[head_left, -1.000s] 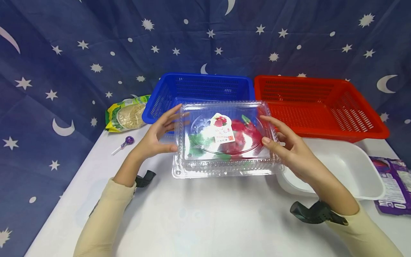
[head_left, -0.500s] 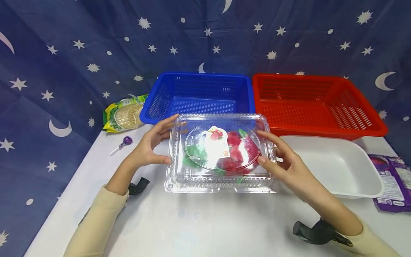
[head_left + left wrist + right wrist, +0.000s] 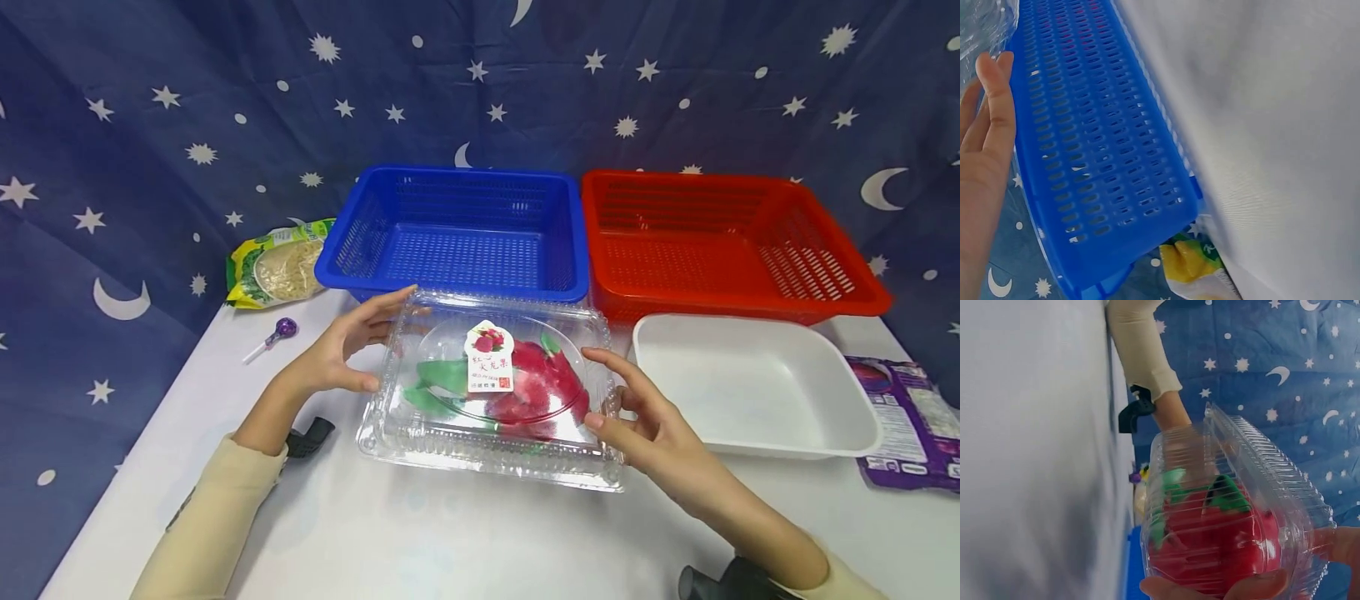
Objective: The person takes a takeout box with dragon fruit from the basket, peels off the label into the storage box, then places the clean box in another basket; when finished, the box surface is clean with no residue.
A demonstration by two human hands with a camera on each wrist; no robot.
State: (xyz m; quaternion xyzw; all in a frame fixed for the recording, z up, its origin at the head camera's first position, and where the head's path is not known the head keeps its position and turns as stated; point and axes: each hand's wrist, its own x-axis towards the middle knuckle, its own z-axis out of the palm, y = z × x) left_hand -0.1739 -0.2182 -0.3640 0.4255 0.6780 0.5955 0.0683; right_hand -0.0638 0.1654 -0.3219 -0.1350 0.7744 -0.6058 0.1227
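Note:
A clear plastic clamshell box is held off the white table, tilted toward me. Through its lid show red dragon fruit with green leafy parts; a label with a fruit picture sits on the lid. My left hand holds the box's left side, its thumb near the edge and its fingertips behind the far left corner. The right hand grips the opposite side, thumb and forefinger on the lid's edge. In the right wrist view, more right-hand fingers lie against the box below the red fruit.
A blue basket and a red basket stand side by side at the back. Right of the box is a white tub, beside a purple packet. A yellow-green bag and a purple lollipop lie at left.
Both hands have brought the box down and toward me, slightly left. It has turned a little, with its right front corner now nearer to me.

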